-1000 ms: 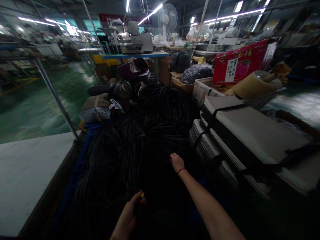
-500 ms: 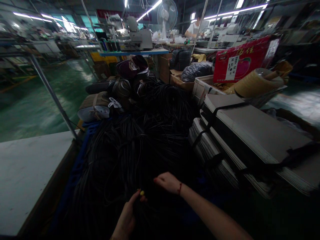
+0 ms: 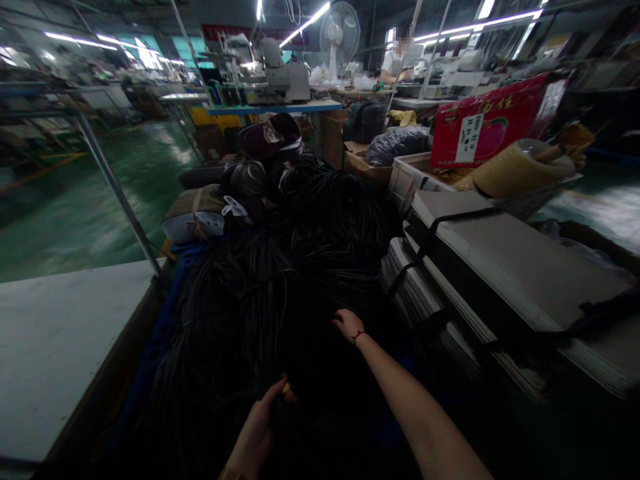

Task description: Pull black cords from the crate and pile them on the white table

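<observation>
Bundles of long black cords or strips [image 3: 255, 280] lie heaped before me, tied in places. Low at the near end of the heap, my left hand [image 3: 257, 423] is closed, thumb against fingers. Something small and yellow [image 3: 286, 387] shows at its fingertips; its kind is unclear. Further forward and to the right, my right hand [image 3: 349, 325], with a red string on the wrist, is over the dark heap. Its fingers are curled together, and whatever is in them is lost in the dark.
Strapped stacks of grey board [image 3: 520, 253] stand on the right, near a white crate [image 3: 404, 177] and a red box [image 3: 480, 127]. Rolled cloth bundles [image 3: 195, 217] lie at the far left of the heap. A metal post [image 3: 117, 183] rises beside a white tabletop [image 3: 65, 353].
My right hand has moved forward and slightly right, away from my left hand. The left hand stays low in nearly the same place, still closed. The view has shifted slightly.
</observation>
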Tool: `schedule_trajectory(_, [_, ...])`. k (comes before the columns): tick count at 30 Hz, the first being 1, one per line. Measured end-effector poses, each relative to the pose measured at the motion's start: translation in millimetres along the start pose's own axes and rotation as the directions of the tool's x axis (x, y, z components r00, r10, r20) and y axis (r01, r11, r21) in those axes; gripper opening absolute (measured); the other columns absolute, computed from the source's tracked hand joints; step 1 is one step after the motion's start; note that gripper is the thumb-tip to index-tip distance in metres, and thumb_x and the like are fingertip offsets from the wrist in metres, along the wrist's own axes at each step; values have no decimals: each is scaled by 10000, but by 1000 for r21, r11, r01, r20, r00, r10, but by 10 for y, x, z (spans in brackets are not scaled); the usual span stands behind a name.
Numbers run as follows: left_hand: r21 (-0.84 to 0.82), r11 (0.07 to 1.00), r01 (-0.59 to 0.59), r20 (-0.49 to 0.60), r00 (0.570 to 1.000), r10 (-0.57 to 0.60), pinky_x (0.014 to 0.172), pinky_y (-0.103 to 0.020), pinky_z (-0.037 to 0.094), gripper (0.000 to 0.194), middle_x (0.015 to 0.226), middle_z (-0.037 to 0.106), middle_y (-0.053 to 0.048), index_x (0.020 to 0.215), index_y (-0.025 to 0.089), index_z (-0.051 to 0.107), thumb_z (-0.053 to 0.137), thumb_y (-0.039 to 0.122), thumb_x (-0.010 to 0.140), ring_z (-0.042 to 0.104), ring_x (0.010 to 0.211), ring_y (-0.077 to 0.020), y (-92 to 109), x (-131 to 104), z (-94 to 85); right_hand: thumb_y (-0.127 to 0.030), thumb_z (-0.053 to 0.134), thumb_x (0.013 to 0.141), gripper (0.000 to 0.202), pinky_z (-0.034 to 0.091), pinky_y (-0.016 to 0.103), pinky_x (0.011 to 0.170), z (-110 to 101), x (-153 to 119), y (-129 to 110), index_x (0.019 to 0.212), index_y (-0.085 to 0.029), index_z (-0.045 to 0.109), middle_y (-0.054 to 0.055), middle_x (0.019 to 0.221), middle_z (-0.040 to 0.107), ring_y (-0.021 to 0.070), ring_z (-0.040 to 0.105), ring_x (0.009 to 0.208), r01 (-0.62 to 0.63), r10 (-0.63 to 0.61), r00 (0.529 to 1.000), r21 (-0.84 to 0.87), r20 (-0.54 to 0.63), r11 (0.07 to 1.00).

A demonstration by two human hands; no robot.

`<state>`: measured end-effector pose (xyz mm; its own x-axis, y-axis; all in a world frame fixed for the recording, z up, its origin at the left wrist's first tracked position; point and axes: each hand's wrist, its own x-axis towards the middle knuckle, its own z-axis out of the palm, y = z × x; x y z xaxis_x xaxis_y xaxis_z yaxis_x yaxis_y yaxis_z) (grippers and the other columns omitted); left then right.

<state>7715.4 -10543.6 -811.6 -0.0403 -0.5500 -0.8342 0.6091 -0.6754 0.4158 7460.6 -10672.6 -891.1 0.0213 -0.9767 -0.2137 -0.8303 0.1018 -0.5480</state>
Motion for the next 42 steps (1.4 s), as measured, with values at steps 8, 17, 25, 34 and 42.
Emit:
schedule_trajectory(8, [44, 999, 0, 20, 1000, -1, 600, -290, 548, 197, 655, 646, -45, 866, 100, 594, 689, 173, 709, 641, 582, -158, -49, 104, -52, -290, 527, 840, 227, 417, 231, 766, -36, 143, 29, 1022, -188, 617, 43, 1007, 662, 144, 606, 915, -65, 65, 997, 7, 34, 998])
schedule_trajectory(17, [42, 999, -7, 1, 1000, 7, 594, -287, 551, 191, 640, 652, -45, 853, 96, 603, 697, 163, 700, 643, 581, -160, -26, 35, -25, -264, 561, 819, 224, 434, 295, 793, 26, 100, -200, 1027, -184, 581, 104, 1137, 587, 204, 582, 1019, -135, 136, 991, -126, 3, 983])
schedule_trajectory(25, [-1, 1000, 23, 38, 999, -23, 654, -307, 567, 215, 708, 700, -67, 896, 103, 622, 696, 151, 699, 678, 648, -182, -45, 112, -61, -291, 330, 931, 285, 435, 317, 705, -168, -137, -448, 1111, -128, 479, 153, 964, 655, 233, 637, 880, -129, 135, 990, -156, 29, 979])
schedule_trajectory(34, [-77, 984, 158, 196, 970, -141, 822, -391, 545, 230, 907, 722, -123, 982, 87, 642, 598, 196, 784, 660, 940, -273, 6, 115, -111, -361, 364, 887, 322, 414, 251, 591, 168, -1206, -1183, 952, -191, 629, 75, 885, 693, 185, 638, 748, 335, -299, 776, 39, 555, 942])
schedule_trajectory(42, [-10, 999, 46, 94, 995, -45, 625, -295, 560, 182, 614, 650, -21, 866, 110, 615, 688, 170, 710, 643, 563, -148, 52, 37, -76, -319, 590, 792, 297, 431, 258, 797, -6, -397, -681, 1053, -178, 572, 85, 1108, 584, 179, 551, 994, 27, -23, 999, -164, 29, 986])
